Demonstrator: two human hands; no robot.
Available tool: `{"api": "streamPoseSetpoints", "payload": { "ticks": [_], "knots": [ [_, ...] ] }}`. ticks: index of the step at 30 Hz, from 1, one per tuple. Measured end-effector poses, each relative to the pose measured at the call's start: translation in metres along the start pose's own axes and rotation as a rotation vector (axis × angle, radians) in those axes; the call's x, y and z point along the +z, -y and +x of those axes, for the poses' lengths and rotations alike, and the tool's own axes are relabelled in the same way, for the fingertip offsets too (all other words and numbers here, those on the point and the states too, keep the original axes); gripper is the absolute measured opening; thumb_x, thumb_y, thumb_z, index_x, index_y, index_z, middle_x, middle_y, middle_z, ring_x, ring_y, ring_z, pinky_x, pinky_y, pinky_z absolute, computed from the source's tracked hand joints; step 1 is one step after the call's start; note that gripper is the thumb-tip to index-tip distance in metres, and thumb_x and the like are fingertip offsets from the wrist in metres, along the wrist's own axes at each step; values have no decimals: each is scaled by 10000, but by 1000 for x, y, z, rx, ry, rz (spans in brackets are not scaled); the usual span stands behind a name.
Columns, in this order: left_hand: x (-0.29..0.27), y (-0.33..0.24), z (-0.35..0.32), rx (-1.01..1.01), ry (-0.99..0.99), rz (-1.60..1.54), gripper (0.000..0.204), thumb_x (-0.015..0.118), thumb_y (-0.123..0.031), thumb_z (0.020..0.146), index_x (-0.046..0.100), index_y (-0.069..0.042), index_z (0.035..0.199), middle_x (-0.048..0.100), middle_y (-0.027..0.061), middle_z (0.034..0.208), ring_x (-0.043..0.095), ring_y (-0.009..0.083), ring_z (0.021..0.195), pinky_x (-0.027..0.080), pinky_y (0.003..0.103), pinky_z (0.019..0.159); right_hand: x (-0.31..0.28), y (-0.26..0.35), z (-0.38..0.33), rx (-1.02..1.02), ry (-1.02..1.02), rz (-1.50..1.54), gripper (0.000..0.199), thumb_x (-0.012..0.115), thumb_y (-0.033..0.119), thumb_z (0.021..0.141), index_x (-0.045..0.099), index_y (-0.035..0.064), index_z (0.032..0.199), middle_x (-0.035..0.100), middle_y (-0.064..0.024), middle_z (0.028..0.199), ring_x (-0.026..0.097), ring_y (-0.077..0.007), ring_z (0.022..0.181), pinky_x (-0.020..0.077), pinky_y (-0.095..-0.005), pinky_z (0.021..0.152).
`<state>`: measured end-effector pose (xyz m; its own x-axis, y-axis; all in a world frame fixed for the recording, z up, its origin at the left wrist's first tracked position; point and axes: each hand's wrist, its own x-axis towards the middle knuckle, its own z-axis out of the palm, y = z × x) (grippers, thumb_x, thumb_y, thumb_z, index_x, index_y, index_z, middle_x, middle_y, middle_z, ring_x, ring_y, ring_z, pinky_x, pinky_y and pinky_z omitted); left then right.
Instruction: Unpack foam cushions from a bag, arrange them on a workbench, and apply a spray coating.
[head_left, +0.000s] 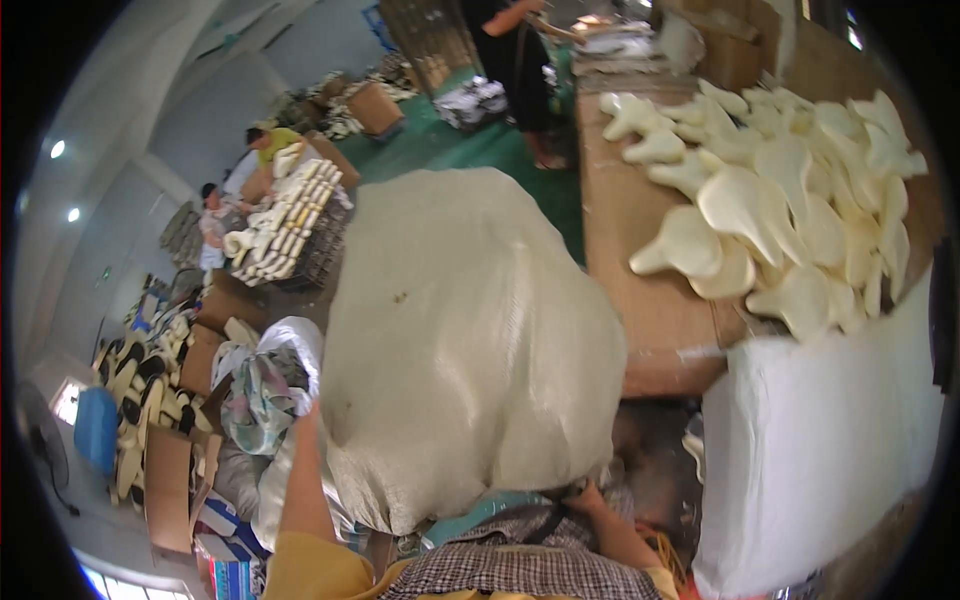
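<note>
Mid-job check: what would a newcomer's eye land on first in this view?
Probably the big, bulging beige sack filling the centre, with the right hand at its near right edge. Next, the heap of cream saddle-shaped pieces on the cardboard-covered table at upper right, then the bulky white sack at lower right.

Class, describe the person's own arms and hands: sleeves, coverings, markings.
Mustard-yellow sleeves stop short of the forearms, which are bare. No watch, bracelet or marking can be made out on them. The right hand shows no glove; the left hand is too unclear to tell.
</note>
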<state>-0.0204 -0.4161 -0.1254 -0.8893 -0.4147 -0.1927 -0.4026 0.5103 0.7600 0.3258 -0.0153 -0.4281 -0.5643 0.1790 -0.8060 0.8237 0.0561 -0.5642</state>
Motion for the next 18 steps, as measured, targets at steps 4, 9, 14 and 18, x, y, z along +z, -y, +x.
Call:
{"api": "streamPoseSetpoints", "payload": {
  "ticks": [4, 9, 14, 18],
  "knots": [
    [66, 46, -106, -45, 261, -159, 833, 548, -578, 780, 326, -13, 1349, 412, 157, 1326, 360, 277, 1239, 282, 351, 1009, -44, -39, 31, -571, 47, -255, 702, 581, 462, 759, 393, 94, 1326, 325, -115, 1415, 278, -262, 1313, 179, -355, 1098],
    [-2, 92, -134, -88, -105, 263, 805, 559, -519, 802, 289, 0, 1354, 391, 260, 1311, 377, 342, 1228, 299, 401, 1011, -56, 44, -16, -939, 220, -428, 534, 482, 438, 838, 468, 107, 1256, 407, -169, 1330, 337, -286, 1265, 239, -370, 1059],
    [0, 79, -90, 77, -263, 525, 587, 498, -481, 844, 517, 39, 1116, 525, 278, 1114, 493, 404, 1053, 386, 439, 902, -108, 155, -144, -650, 313, -772, 473, 474, 461, 857, 590, 5, 907, 595, -254, 803, 586, -413, 769, 477, -438, 719],
    [-14, 62, -42, 280, -239, 504, 406, 425, -352, 901, 606, 11, 877, 597, 257, 893, 554, 435, 849, 425, 495, 754, -139, 213, -215, -1062, 126, -709, 300, 557, 257, 845, 507, 32, 652, 515, -205, 618, 537, -377, 599, 432, -426, 524]
  ]
}}
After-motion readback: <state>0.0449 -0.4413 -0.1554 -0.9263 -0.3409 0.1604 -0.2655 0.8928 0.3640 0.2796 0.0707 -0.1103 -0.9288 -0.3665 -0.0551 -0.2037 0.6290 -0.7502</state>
